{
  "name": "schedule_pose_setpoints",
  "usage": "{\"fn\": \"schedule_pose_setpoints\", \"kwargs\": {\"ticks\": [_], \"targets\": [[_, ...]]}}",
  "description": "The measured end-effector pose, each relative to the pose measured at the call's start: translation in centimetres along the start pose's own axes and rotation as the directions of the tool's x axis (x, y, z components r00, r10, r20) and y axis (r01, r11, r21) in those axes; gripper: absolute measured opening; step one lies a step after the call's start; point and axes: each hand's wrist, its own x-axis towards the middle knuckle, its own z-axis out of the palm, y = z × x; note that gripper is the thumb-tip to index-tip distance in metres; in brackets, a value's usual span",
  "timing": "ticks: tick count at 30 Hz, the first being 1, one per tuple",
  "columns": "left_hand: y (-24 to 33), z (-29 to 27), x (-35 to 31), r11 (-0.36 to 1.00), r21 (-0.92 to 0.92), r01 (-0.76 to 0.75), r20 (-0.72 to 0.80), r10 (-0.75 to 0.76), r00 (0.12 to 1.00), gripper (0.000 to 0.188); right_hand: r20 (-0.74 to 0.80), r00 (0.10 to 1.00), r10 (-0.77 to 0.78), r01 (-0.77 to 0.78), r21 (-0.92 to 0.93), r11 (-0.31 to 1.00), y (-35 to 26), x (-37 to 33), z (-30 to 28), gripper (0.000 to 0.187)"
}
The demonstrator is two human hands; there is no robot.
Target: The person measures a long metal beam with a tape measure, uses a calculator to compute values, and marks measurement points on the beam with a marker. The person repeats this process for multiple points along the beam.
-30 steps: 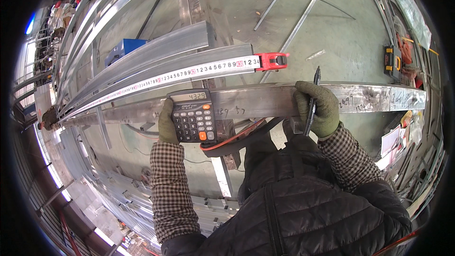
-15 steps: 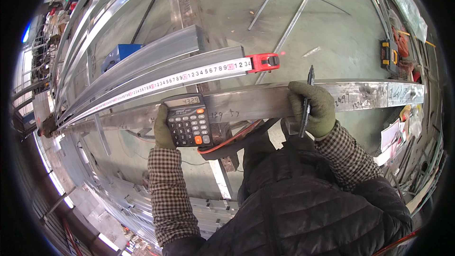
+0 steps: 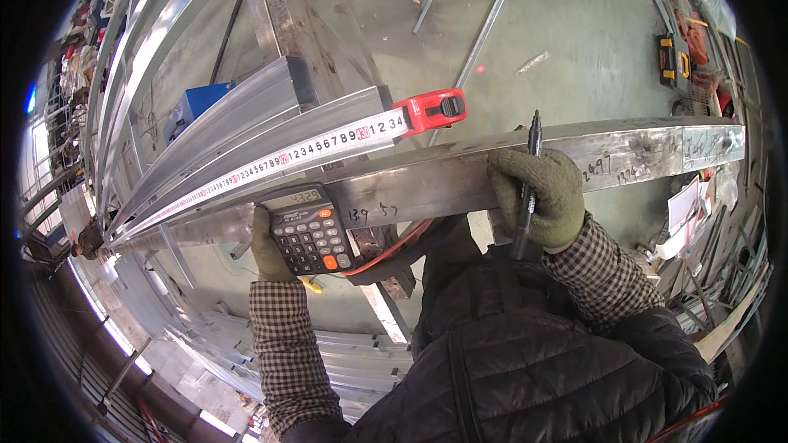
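Observation:
My left hand (image 3: 268,248), in a green knit glove, is closed around the left side of a dark calculator (image 3: 310,236) with grey and orange keys, its lit display facing up. My gloved right hand (image 3: 552,197) grips a black marker pen (image 3: 531,184), tip pointing away from me. Both hands are at a long steel beam (image 3: 443,186) with handwritten marks on its near face. Beyond it, a red tape measure (image 3: 433,111) rests at the end of a metal profile (image 3: 353,104), its white blade (image 3: 304,152) drawn out far to the left.
Long shiny metal profiles (image 3: 185,12) curve away at the far left, near a blue box (image 3: 201,104). A black and yellow toolbox (image 3: 673,63) stands on the floor at the far right. White papers (image 3: 680,212) lie right of my arm. More profiles lie below left.
The view has shifted a little, so the tape measure and profiles appear further left. My left hand and the calculator sit slightly lower and further left. Both hands keep their holds.

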Motion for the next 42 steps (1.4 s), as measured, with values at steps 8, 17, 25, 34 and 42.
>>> {"fn": "schedule_pose_setpoints", "kwargs": {"ticks": [8,17,25,34,42], "targets": [[0.2,-0.3,-0.2,0.994,0.105,-0.025,-0.060,0.032,0.998,0.068,-0.044,0.999,0.009,-0.008,0.006,1.000,-0.2,0.2,0.3,0.046],[0.1,-0.4,-0.2,0.994,0.095,-0.045,-0.049,0.050,0.998,0.068,-0.112,0.993,-0.031,0.026,-0.046,0.999,-0.4,0.2,0.5,0.045],[-0.1,-0.1,-0.3,0.998,0.053,-0.031,-0.054,0.034,0.998,0.068,-0.107,0.994,0.003,-0.006,-0.026,1.000,-0.2,0.0,0.7,0.049],[-0.1,-0.6,-0.2,0.997,0.065,-0.039,-0.063,0.043,0.997,0.067,-0.087,0.996,0.010,-0.007,0.034,0.999,-0.4,0.2,0.6,0.052],[-0.2,-1.1,0.1,0.990,0.107,-0.091,-0.039,0.095,0.995,0.063,-0.079,0.997,-0.004,0.004,-0.002,1.000,0.1,0.0,0.6,0.050]]}}
